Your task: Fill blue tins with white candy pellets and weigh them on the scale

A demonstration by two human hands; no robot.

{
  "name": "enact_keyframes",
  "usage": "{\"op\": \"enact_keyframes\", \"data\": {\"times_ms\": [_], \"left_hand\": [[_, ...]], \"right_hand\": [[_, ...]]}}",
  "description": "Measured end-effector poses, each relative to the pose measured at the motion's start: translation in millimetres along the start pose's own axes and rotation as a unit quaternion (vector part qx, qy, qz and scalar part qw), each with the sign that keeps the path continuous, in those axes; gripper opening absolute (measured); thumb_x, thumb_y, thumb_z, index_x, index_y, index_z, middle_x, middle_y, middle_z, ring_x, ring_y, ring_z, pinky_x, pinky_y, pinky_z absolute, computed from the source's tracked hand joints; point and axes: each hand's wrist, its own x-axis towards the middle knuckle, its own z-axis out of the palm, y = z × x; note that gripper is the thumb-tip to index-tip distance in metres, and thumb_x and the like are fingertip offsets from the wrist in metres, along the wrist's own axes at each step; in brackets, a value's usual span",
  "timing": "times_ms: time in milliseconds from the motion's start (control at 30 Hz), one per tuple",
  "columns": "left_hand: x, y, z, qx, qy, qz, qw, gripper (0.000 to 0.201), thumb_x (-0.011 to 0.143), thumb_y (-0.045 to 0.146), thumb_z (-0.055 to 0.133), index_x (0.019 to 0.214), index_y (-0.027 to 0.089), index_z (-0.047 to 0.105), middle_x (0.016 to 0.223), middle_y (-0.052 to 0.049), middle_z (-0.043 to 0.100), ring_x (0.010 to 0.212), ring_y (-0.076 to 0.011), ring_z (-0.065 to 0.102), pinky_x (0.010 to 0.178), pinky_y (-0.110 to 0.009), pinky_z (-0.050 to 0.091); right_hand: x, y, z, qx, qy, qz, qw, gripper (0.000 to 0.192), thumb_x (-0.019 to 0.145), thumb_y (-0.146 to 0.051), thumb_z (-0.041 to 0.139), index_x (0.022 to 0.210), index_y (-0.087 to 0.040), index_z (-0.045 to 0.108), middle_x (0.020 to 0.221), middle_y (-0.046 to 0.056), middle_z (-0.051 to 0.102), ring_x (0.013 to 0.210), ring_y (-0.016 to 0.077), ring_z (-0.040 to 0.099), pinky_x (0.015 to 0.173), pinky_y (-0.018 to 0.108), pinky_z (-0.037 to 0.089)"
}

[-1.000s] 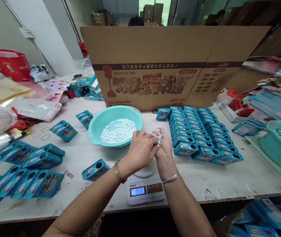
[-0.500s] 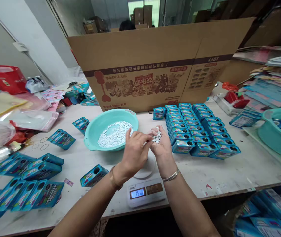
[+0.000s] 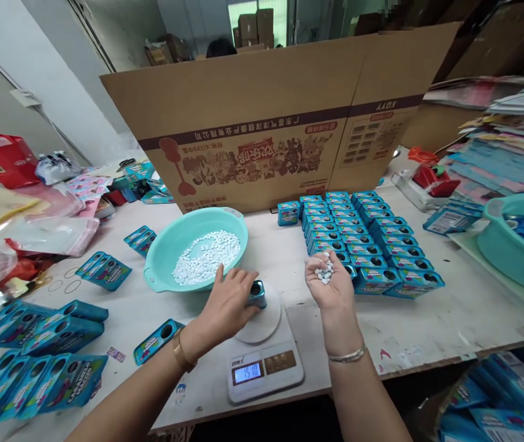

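Note:
My left hand (image 3: 228,301) grips a small teal tin (image 3: 257,294) that stands on the round pan of a white digital scale (image 3: 262,356); the display reads 15.10. My right hand (image 3: 331,285) is cupped palm up to the right of the scale and holds a small heap of white tablets (image 3: 324,271). A teal basin (image 3: 165,258) with many white tablets (image 3: 207,256) sits just beyond my left hand. Rows of filled teal tins (image 3: 367,245) stand to the right of my right hand.
A big printed cardboard sheet (image 3: 271,123) stands upright behind the basin. Flat teal tins (image 3: 36,356) lie spread at the left, one tin (image 3: 158,339) by my left wrist. A second teal basin (image 3: 515,245) sits at the right edge. Bags and papers crowd both sides.
My hands have parted: the left dropped onto the tin on the scale, the right drew away to the right with the tablets. The view shifted left.

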Motion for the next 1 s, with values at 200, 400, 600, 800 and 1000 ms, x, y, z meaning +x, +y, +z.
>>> {"op": "enact_keyframes", "data": {"times_ms": [200, 400, 600, 800, 1000], "left_hand": [[72, 3, -8.1, 0.021, -0.018, 0.021, 0.999, 0.063, 0.079, 0.022, 0.062, 0.138, 0.014, 0.039, 0.106, -0.010, 0.067, 0.110, -0.0309, 0.057, 0.112, -0.063, 0.020], [200, 7, 18.1, 0.086, 0.026, 0.059, 0.994, 0.073, 0.074, 0.017, 0.063, 0.141, 0.012, 0.032, 0.110, -0.014, 0.068, 0.112, -0.0336, 0.053, 0.110, -0.071, 0.010], [253, 11, 45.2, 0.114, 0.076, 0.055, 0.989, 0.077, 0.078, 0.013, 0.061, 0.146, 0.010, 0.025, 0.135, -0.019, 0.054, 0.133, -0.0328, 0.038, 0.115, -0.064, 0.009], [178, -27, -21.5, 0.053, 0.182, -0.018, 0.982, 0.102, 0.078, 0.046, 0.070, 0.152, 0.012, 0.009, 0.155, -0.022, 0.026, 0.146, -0.0385, 0.012, 0.114, -0.066, 0.003], [-30, -76, -67.7, 0.010, 0.101, -0.130, 0.986, 0.091, 0.075, 0.061, 0.068, 0.145, 0.018, 0.030, 0.140, -0.020, 0.046, 0.134, -0.0387, 0.036, 0.111, -0.068, 0.016]], "right_hand": [[-20, -41, -27, 0.007, -0.027, -0.030, 0.999, 0.031, 0.080, -0.004, 0.062, 0.081, -0.022, 0.036, 0.064, -0.009, 0.041, 0.051, 0.0039, 0.045, 0.050, 0.013, 0.042], [-32, -56, -43, 0.039, -0.005, -0.019, 0.999, 0.034, 0.079, 0.003, 0.057, 0.081, -0.022, 0.034, 0.067, -0.008, 0.044, 0.052, 0.0041, 0.048, 0.049, 0.012, 0.044], [-33, -67, -38, 0.044, 0.053, -0.020, 0.997, 0.037, 0.078, 0.009, 0.051, 0.082, -0.022, 0.033, 0.066, -0.008, 0.043, 0.049, 0.0060, 0.046, 0.045, 0.015, 0.046], [-39, -62, -26, 0.028, 0.039, -0.005, 0.999, 0.037, 0.075, 0.009, 0.054, 0.083, -0.022, 0.034, 0.066, -0.008, 0.043, 0.051, 0.0076, 0.048, 0.045, 0.017, 0.048], [-38, -27, -22, 0.005, 0.020, 0.047, 0.999, 0.038, 0.069, 0.009, 0.053, 0.082, -0.022, 0.037, 0.064, -0.008, 0.045, 0.048, 0.0088, 0.048, 0.043, 0.017, 0.048]]}}
